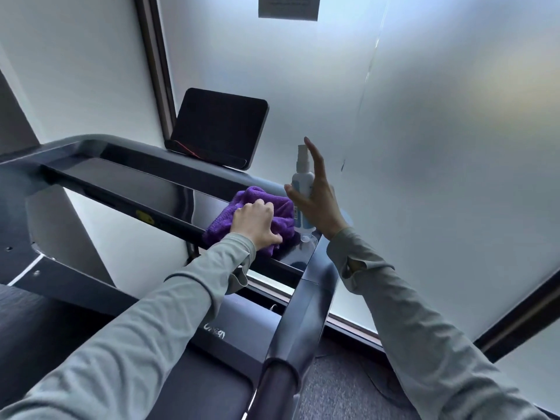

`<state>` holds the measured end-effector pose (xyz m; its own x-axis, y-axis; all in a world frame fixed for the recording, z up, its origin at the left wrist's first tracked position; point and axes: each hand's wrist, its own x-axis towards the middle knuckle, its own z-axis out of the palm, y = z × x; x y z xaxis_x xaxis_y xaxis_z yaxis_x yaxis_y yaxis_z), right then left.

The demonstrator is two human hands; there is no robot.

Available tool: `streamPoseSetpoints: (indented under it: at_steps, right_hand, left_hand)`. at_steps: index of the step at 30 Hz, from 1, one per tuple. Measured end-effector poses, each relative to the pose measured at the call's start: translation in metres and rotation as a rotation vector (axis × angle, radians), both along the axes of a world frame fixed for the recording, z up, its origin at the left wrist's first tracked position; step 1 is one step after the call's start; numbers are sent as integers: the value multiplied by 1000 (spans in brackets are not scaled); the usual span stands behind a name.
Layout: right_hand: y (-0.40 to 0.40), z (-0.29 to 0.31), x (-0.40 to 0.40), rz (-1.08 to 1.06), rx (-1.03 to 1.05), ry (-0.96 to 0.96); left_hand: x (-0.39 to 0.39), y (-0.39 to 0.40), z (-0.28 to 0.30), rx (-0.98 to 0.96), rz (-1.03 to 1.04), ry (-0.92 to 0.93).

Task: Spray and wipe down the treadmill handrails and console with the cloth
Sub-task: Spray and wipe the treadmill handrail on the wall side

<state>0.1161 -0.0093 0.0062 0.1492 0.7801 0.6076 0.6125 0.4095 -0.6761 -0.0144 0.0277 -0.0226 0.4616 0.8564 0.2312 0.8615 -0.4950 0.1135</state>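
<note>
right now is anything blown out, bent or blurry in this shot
Head view: the frosted window glows evenly without harsh glare; the wide lens bows the dark grey treadmill handrail; the paper notice is too soft to read; the glossy black console shows faint reflections.

treadmill console [127,180], purple cloth [257,201], spray bottle [303,180]

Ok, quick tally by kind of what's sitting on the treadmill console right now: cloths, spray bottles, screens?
Purple cloth: 1, under the left hand
Spray bottle: 1, upright, the open right hand beside it
Dark tablet screen: 1, propped at the back
Total: 3
</note>
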Motion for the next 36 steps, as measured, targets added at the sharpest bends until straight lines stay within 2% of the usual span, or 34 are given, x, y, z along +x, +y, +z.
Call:
streamPoseSetpoints:
  at_steps: [3, 9, 15, 20, 27, 36]
  right_hand:
    - [-9, 2, -2, 5, -8, 3]
    - [-37, 21, 0, 24, 17, 49]
    - [-85, 33, -31, 37, 68, -124]
    - [-135, 18, -44, 69, 33, -100]
    - [-228, -9, -59, 163, -37, -33]
    - [-306, -42, -72, 182, -158, -85]
  left_hand:
    - [-16, -1, 3, -2, 25, -106]
    - [-61, -27, 23, 145, 101, -520]
    - [-78, -82, 41, 116, 102, -699]
    - [-94, -139, 45, 72, 121, -724]
    - [-131, -231, 41, 80, 166, -630]
    - [-178, -271, 25, -22, 188, -591]
